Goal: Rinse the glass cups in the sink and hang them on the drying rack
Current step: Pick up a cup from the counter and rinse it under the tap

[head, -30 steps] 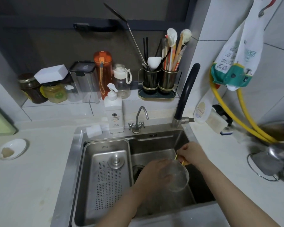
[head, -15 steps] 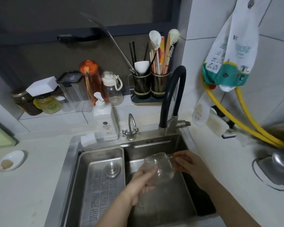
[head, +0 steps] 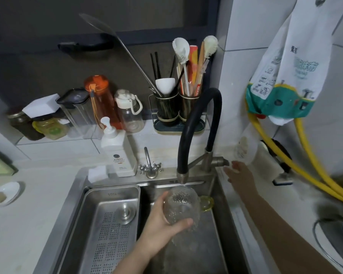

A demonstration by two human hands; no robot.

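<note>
Sink point(head: 222, 194): water now runs from the faucet point(head: 198, 131) into the glass cup point(head: 179, 207), so rinsing is judged underway. Left hand point(head: 162, 228) grips the cup beneath the spout; right hand point(head: 239, 175), fingers relaxed and empty, has released it and reached the faucet lever point(head: 219, 161).

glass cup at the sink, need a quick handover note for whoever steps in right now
Left hand: grips the textured glass cup, its yellow handle pointing right, directly under the black hose faucet outlet, over the right sink basin.
Right hand: fingers extended at the faucet's metal lever; holds nothing.
Done: cup is positioned for rinsing; water appears to run over it and spill below.
Left: finish the rinse, shut the water, hang the cup on the drying rack. No rack and no other cups are visible in this view.
</note>
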